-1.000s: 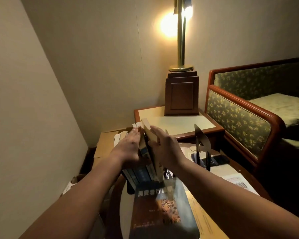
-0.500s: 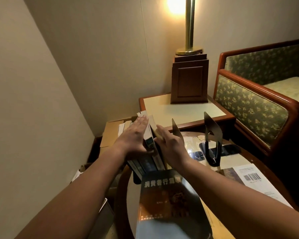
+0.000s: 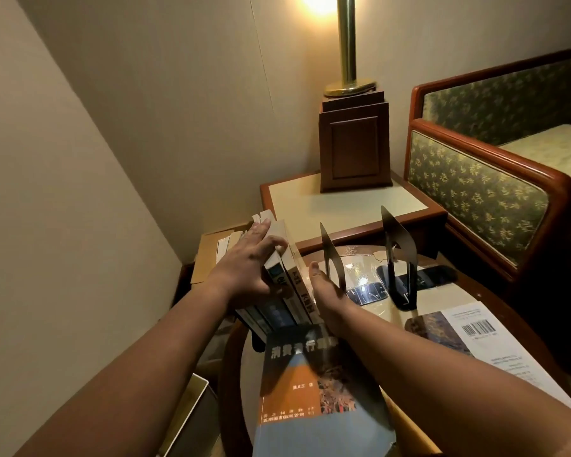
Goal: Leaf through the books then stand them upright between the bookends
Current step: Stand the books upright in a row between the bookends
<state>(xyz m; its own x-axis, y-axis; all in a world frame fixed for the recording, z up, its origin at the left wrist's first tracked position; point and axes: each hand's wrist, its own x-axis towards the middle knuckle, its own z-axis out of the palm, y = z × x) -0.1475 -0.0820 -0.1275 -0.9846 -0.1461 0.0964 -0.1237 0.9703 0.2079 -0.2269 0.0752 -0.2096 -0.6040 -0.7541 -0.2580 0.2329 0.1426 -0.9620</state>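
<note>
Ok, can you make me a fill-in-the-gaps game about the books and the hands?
The left hand rests on the row of standing paperback books, which lean to the ____.
The right hand is beside the nearer black metal ____.
The blue-and-orange book lies ____ on the round table.
Missing: left; bookend; flat

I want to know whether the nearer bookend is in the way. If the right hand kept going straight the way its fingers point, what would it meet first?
Probably the nearer bookend: the right hand points away and slightly right, its fingertips seemingly already at that upright plate's base. Depth is unclear.
</note>
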